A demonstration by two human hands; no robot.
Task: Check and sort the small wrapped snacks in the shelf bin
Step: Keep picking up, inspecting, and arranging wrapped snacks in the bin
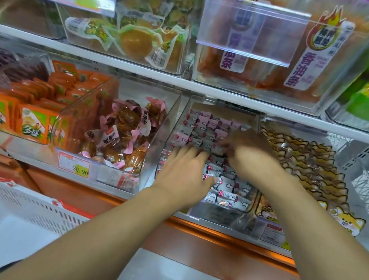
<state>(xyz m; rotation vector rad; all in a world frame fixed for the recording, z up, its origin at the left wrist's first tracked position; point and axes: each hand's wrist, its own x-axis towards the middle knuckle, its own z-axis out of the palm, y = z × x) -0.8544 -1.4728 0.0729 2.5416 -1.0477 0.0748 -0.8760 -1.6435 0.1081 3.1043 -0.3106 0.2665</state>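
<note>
Both hands are down in the clear bin (250,203) on the lower shelf (214,230). The left hand (184,172) lies flat and open, palm down, fingers spread over the near rows of snacks (226,184), pressing on them rather than gripping. The right hand (253,157) is further in, fingers curled among the middle rows; it is blurred, so I cannot tell whether it pinches a packet or only rakes through them.

The snacks, small white-and-pink wrapped packets, stand in tight rows filling the bin from its near wall to the far end.

Risks, as I judge them:
- The rows look packed on edge. A quick sweep of the right hand could topple a row or jumble checked packets with unchecked ones.
- The left palm bears on thin wrappers; too much weight may crush the contents or crease a seal.
- Packets near the front sit high against the low near wall, and a nudge could flick one over onto the floor.
- The bin to the right, holding dog-print packs (303,168), and the one to the left, with brown twists (121,132), stand just beside; a lifted snack could drop into the wrong one.
</note>
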